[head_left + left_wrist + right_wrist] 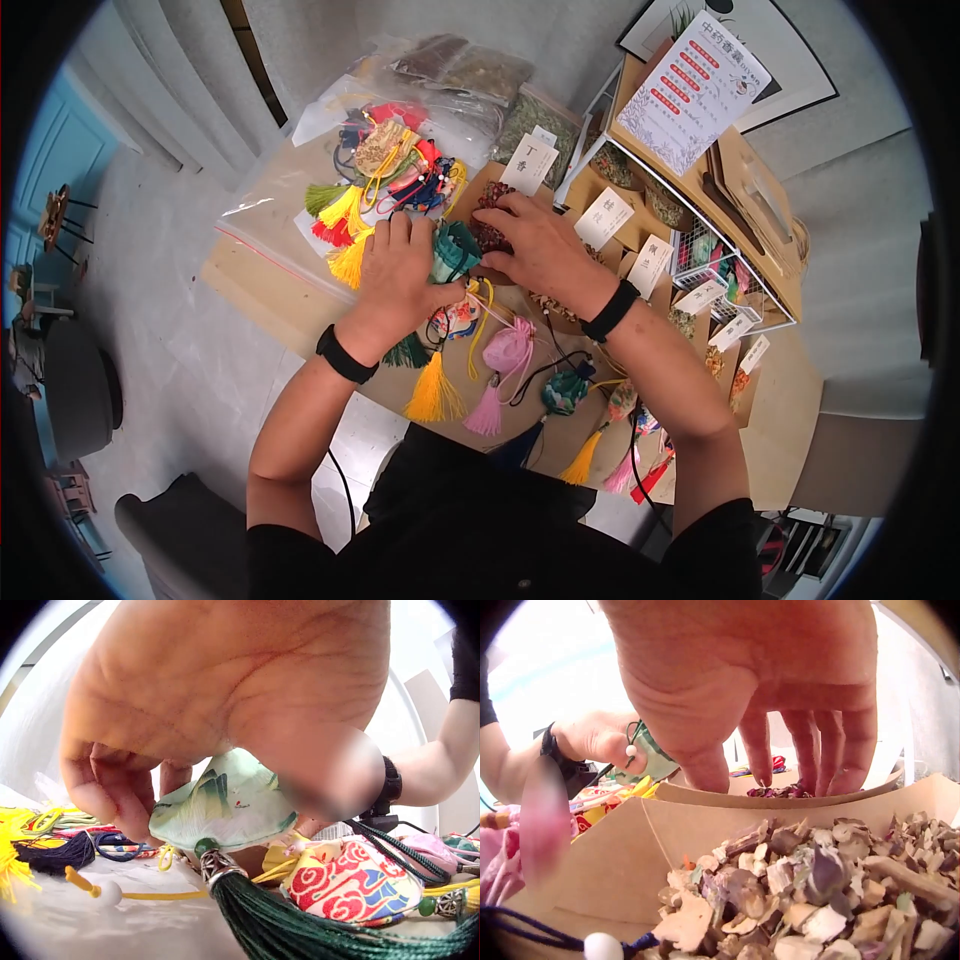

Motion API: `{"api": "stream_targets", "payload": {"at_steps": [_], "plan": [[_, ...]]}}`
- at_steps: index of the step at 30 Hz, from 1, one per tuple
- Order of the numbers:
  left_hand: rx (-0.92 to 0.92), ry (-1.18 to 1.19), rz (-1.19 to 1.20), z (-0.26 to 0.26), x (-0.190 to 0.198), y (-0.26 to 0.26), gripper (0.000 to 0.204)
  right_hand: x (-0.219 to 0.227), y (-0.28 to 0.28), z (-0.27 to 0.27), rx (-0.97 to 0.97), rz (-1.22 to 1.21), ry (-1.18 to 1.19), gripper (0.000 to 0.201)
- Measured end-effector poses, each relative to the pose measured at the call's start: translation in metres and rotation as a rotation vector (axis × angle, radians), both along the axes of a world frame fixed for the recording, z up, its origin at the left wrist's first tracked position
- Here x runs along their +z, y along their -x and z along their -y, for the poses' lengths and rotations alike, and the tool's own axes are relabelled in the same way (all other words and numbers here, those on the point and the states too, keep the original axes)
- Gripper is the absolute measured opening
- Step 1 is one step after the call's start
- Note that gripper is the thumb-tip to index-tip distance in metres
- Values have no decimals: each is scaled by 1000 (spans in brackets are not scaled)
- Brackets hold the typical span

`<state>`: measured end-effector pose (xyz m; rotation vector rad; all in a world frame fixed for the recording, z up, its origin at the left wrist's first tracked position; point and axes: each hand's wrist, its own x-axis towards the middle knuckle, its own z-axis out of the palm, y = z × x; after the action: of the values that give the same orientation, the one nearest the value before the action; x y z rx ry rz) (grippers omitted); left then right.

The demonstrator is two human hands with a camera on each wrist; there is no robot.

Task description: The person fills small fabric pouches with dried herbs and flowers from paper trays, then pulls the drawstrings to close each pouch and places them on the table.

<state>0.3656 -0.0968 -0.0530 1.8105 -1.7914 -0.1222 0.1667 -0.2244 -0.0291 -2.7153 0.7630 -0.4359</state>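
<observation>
A green fabric pouch [455, 250] with a dark green tassel [277, 919] is held in my left hand [398, 275], fingers and thumb curled round its sides in the left wrist view. My right hand [548, 252] reaches into a brown paper tray of dark red dried buds [780, 792], fingers pointing down; the fingertips are partly hidden by the tray wall. Nearer the right wrist camera stands another paper tray [622, 847] with pale chopped herb pieces [817, 900].
Tasselled pouches [380, 150] lie on a plastic bag at the back left. A pink pouch [510, 347] and several others lie along the front edge. Labelled herb trays [683, 320] run down the right, beside a wooden shelf [770, 290] with a printed sign [695, 90].
</observation>
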Motion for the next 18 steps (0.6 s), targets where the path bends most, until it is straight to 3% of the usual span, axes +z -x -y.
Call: {"api": "stream_targets", "payload": {"at_steps": [6, 14, 18], "plan": [[-17, -12, 10, 7, -1, 6, 69, -5, -9, 5, -50, -99, 37, 43], [-12, 87, 40, 13, -2, 2, 71, -16, -8, 20, -67, -23, -78, 26], [0, -12, 44, 15, 7, 3, 73, -8, -7, 21, -94, 47, -121, 21]]}}
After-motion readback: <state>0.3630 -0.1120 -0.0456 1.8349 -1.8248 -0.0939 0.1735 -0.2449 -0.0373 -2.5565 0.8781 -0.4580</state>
